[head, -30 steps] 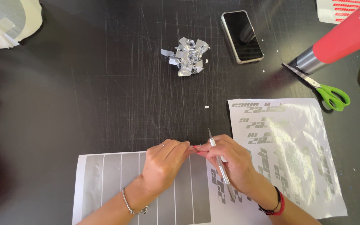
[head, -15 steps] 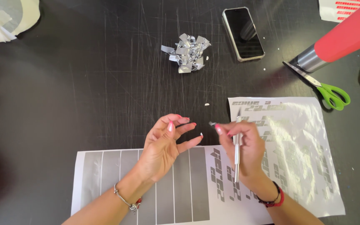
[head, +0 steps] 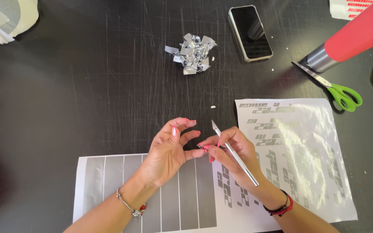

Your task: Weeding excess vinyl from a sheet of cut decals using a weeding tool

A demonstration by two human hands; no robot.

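— Over the near edge of the black counter (head: 87, 108), what are the two hands doing?

— The right hand (head: 229, 151) is closed around a slim silver craft knife (head: 234, 153), held like a pen, with the blade tip pointing up and away from the person and the handle running back across the palm toward the wrist. The left hand (head: 169, 149) is lifted off the surface, palm turned toward the right hand, fingers spread and loosely curled; its thumb reaches across to meet the right hand's fingertips.

— Is the left hand holding anything?

— Something small and dark sits where the two hands meet, but it is too small to name, and I cannot tell which hand pinches it.

— What lies under them?

— A sheet of grey vinyl strips on white backing (head: 152, 198) is beneath the left wrist, and a glossy sheet with cut silver lettering (head: 307, 146) lies under and to the right of the right hand.

— And farther off?

— A heap of crumpled silver scraps (head: 191, 54), a smartphone (head: 250, 32), green-handled scissors (head: 337, 92) and a red heat gun (head: 350, 36), all well apart from the hands.
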